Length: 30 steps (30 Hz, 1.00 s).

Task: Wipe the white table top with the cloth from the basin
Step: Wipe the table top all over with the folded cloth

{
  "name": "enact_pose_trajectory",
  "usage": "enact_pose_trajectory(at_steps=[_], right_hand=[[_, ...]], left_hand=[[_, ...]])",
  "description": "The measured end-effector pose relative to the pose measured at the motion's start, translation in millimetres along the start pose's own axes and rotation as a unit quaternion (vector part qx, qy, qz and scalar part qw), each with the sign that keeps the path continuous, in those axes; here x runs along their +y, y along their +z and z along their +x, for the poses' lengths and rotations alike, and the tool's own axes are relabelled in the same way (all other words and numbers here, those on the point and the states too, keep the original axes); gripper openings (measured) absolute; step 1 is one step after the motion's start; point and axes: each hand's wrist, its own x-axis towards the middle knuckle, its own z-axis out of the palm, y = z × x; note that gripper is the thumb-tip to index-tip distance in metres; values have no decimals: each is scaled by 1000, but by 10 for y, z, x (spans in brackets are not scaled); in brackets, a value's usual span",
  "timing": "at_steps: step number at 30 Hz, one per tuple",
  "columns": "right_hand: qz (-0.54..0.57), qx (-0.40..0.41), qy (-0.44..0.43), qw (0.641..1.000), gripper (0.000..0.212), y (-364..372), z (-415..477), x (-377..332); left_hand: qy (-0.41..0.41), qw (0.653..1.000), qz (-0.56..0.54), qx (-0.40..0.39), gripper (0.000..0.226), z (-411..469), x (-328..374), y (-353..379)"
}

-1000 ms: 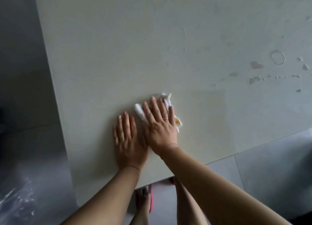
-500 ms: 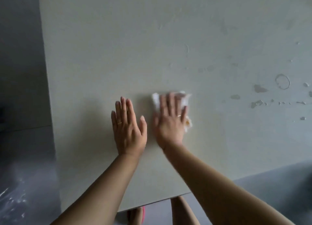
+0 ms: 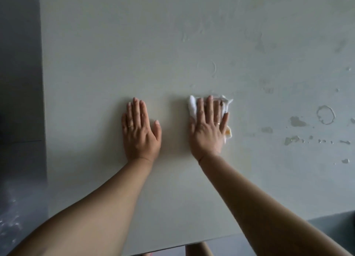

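The grey tiled floor (image 3: 21, 102) gleams faintly at lower left.

Left hand (image 3: 141, 134) flat on table top (image 3: 115, 54), right hand (image 3: 209, 130) on cloth (image 3: 192, 107) beside it

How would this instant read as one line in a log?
step: wiping | right hand: flat, pressing cloth onto table top | left hand: flat on table top | stains: right of cloth, unwiped

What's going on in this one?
A person is wiping a white table top with a white cloth. The right hand presses the cloth flat against the surface; the left hand rests flat on the table beside it. Further right, blotches and a ring mark are not yet wiped.
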Motion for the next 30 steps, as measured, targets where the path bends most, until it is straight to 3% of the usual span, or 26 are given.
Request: enact_pose_trajectory(at_steps=[4, 7, 9, 12, 14, 16, 18, 20, 23, 25, 28, 30], right_hand=[[-4, -44, -238, 970, 54, 65, -172, -251], [-45, -59, -312, 947, 56, -44, 163, 135], [-52, -40, -253, 965, 55, -153, 449, 410], [-29, -15, -68, 997, 55, -271, 810, 603], [-1, -2, 54, 999, 56, -223, 876, 413], [26, 1, 69, 997, 58, -109, 751, 30], [30, -22, -58, 998, 59, 8, 485, -355], [-3, -57, -211, 976, 61, 57, 304, -512], [-20, -63, -326, 943, 56, -32, 560, -256], [-39, -45, -288, 956, 53, -108, 866, 39], [-16, -10, -66, 998, 54, -237, 1266, 336], [8, 13, 45, 999, 58, -214, 1320, 176]], left_hand=[[1, 1000, -8, 2, 65, 13, 12, -43], [3, 1000, 0, 1, 66, -6, 15, -59], [-3, 1000, 7, -5, 66, -2, 22, -64], [-6, 1000, 12, -6, 66, 8, 31, -54], [-5, 1000, 18, -2, 66, 13, 26, -37], [-4, 1000, 20, 2, 65, 11, 14, -28], [-3, 1000, 19, 6, 64, 0, 13, -26], [1, 1000, 20, 14, 61, 1, 25, -29], [1, 1000, 14, 12, 61, 4, 15, -29], [-5, 1000, 12, 1, 65, 2, 11, -44], [-11, 1000, 14, -8, 67, 3, 19, -57], [-9, 1000, 14, -11, 67, 9, 20, -53]])
